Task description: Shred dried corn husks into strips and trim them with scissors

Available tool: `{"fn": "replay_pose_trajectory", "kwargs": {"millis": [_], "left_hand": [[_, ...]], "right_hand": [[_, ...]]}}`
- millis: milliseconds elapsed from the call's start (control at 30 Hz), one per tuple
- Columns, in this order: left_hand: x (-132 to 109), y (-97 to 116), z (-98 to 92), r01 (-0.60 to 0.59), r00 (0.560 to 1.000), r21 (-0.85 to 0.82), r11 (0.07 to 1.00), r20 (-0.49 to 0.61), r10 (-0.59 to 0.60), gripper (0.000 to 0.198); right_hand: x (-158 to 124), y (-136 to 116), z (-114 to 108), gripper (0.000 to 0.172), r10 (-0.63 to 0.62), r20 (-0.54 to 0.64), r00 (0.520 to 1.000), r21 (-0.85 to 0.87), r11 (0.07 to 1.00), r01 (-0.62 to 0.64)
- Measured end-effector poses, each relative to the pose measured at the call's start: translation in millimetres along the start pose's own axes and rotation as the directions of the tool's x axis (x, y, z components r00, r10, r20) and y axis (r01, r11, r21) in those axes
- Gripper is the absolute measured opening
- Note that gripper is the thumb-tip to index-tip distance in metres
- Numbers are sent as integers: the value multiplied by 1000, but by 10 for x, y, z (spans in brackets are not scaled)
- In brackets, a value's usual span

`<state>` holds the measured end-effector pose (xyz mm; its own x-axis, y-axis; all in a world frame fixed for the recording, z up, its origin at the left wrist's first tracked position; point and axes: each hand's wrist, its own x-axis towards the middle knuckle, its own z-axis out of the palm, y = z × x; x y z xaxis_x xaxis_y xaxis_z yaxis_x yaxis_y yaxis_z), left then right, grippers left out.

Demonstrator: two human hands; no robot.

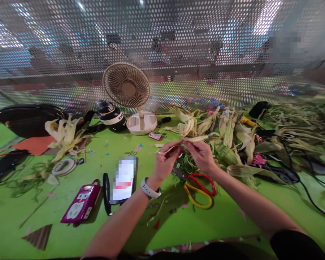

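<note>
My left hand [166,162], with a white band at its wrist, pinches a pale strip of corn husk [197,138]. My right hand [200,155] grips the same husk piece close beside it, so the fingertips of both hands nearly meet. The strip's pale ends stick out to either side of the fingers. Just below the hands lie scissors [199,190] with one red and one yellow handle, their blades partly under the left hand. Green shredded strands [188,164] lie on the table beneath my fingers.
Corn husks [229,126] are heaped at the right, among black cables. A phone [124,178] and a purple power bank [81,204] lie at left. Behind stand a white fan [127,86], a dark bottle [111,115] and a perforated metal screen [192,54]. A tape roll [63,167] lies farther left.
</note>
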<state>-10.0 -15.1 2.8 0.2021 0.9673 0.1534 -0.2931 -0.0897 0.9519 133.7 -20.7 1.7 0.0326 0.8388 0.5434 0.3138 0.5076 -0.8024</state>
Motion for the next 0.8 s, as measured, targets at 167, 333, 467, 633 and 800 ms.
{"fn": "replay_pose_trajectory", "kwargs": {"millis": [167,333,467,633,800], "left_hand": [[-19,51,-22,-59,998,-103,993,5,60,44],[-41,44,-36,-71,997,-67,995,22,72,42],[-23,45,-51,-99,994,-42,994,37,101,34],[-23,-7,-76,-137,984,5,991,119,136,22],[-14,-97,-127,-234,963,173,957,178,203,16]], "right_hand": [[-43,23,-72,26,-277,19,961,-175,945,276],[-87,120,-140,37,-464,62,884,-299,836,460],[-23,99,-201,37,-517,82,852,-260,814,519],[113,53,-255,28,-170,-7,985,-100,981,169],[124,19,-177,27,266,285,921,341,870,-357]]}}
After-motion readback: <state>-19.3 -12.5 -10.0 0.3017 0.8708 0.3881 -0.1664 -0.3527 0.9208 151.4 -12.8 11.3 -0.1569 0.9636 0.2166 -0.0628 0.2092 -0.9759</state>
